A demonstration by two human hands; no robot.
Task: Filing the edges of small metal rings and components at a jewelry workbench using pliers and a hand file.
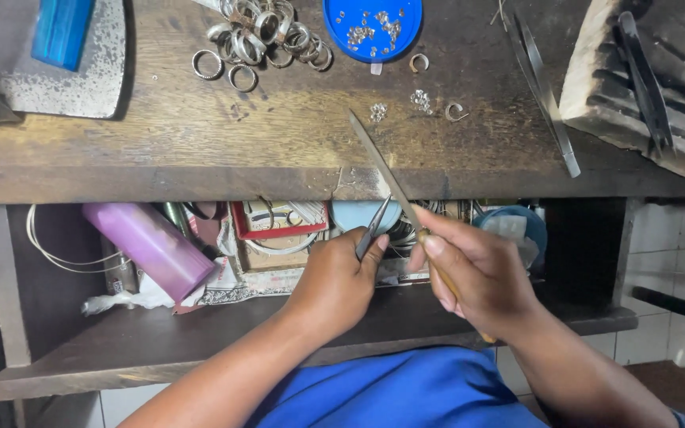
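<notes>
My left hand (334, 281) grips a small pair of metal tweezers (373, 230), tips pointing up toward the bench edge. My right hand (477, 273) holds a thin metal file with a wooden handle (382, 170); its blade slants up-left over the worn wooden bench (200, 150). The file crosses just beside the tweezers' tips. Whatever the tweezers pinch is too small to tell. On the bench lie a pile of silver rings (259, 40), a blue dish (373, 28) of tiny silver bits, and loose small settings (420, 99).
Long tweezers (549, 95) lie right of the dish, more on a charred block (652, 79). A metal plate with a blue tool (61, 32) sits at far left. The shelf below holds a pink bottle (148, 246), wire, small boxes and clutter.
</notes>
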